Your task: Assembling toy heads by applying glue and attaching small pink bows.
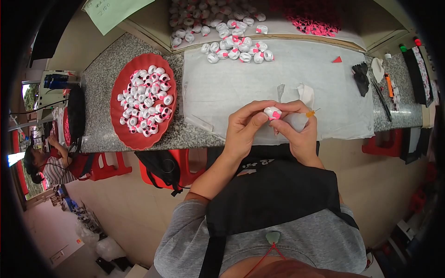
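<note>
A small white rounded piece with a pink patch [272,113] is pinched between the fingertips of both my hands, over the near part of the white paper. My left hand [246,121] grips it from the left, thumb and index finger closed on it. My right hand [300,136] holds it from the other side. That same hand also keeps a translucent syringe-like dispenser [296,121] with an orange needle tip [310,113], the needle pointing right. Just beyond my fingers lie a crumpled white tissue [306,94] and a small grey scrap [281,91].
A red scalloped dish [121,133] of similar pieces stands left. More white pieces [238,44] are heaped at the back, near pink parts [320,25]. A red triangle [337,60], black cloth [360,78] and orange pen-like tool [389,85] lie right. Another person [53,164] sits far left.
</note>
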Action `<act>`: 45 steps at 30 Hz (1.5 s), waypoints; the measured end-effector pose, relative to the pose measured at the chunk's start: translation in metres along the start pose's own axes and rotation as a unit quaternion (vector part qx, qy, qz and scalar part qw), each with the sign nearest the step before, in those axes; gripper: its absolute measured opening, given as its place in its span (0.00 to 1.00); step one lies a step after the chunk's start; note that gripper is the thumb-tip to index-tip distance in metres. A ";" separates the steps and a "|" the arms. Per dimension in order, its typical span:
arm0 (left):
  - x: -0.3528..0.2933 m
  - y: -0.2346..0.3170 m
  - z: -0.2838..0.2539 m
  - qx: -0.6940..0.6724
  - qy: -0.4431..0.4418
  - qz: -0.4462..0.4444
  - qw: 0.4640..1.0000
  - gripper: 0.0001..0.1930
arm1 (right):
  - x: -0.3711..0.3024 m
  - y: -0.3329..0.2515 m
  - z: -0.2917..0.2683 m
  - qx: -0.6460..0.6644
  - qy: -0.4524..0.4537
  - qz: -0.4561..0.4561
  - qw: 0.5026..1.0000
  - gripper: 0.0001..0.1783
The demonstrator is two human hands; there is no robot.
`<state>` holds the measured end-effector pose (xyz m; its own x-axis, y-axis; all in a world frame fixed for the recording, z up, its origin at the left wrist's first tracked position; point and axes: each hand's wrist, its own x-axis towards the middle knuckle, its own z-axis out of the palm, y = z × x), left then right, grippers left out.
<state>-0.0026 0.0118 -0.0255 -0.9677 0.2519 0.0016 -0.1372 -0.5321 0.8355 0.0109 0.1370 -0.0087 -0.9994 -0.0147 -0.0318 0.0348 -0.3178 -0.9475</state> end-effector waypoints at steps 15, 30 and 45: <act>-0.004 0.003 -0.004 0.090 -0.096 0.078 0.988 0.10 | -0.007 -0.001 -0.001 0.049 -0.009 0.011 0.999 0.12; -0.005 0.009 -0.007 0.005 -0.011 0.022 1.000 0.11 | 0.004 0.001 0.003 0.102 -0.064 0.107 0.987 0.14; -0.006 0.074 -0.075 0.383 0.317 0.271 0.824 0.14 | 0.011 0.000 -0.012 -0.062 -0.026 0.012 0.998 0.25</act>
<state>-0.0228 -0.0897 -0.0045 -0.7917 -0.4577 0.4046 0.2903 0.3009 0.9084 -0.0002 0.1484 -0.0126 -0.9966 -0.0709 -0.0408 0.0540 -0.1965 -0.9790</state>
